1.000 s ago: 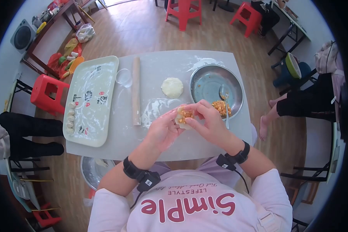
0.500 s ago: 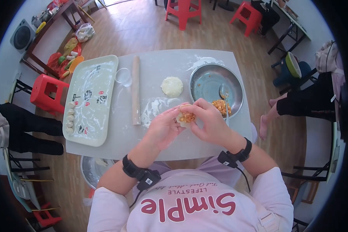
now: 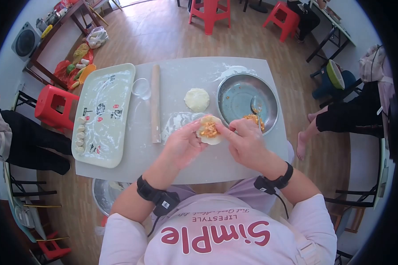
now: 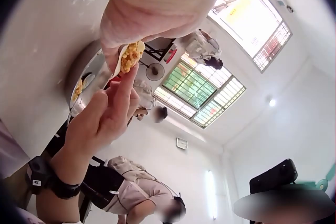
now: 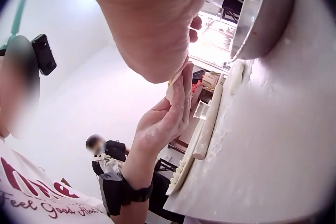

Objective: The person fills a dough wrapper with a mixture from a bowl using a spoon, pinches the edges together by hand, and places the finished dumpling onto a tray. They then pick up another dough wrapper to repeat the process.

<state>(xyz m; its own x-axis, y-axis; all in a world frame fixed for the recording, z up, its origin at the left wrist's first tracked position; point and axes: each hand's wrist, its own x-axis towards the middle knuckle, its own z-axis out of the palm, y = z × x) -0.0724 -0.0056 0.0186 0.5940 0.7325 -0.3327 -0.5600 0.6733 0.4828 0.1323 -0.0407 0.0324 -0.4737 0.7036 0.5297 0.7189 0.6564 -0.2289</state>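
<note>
In the head view a round dough wrapper [image 3: 216,140] lies spread in the left hand [image 3: 181,145], with orange filling [image 3: 209,129] in its middle. Thumb and fingers of that hand hold the wrapper by its left side. The right hand [image 3: 248,142] reaches from the right, one extended finger touching the wrapper's right edge beside the filling. In the left wrist view, the filling [image 4: 131,57] sits on the wrapper and a right-hand fingertip meets it. The right wrist view shows the left hand [image 5: 164,116] under the wrapper, its fingers fairly straight.
A metal bowl [image 3: 241,99] with filling and a spoon stands right of a dough disc pile [image 3: 197,100]. A rolling pin [image 3: 155,104], a clear round cup [image 3: 141,88] and a tray [image 3: 124,115] holding several dumplings are on the left. People stand at both sides.
The wrapper has opened out flatter, showing more filling. The right hand has moved right and loosened from its closer hold on the wrapper. At far left, a bystander has shifted.
</note>
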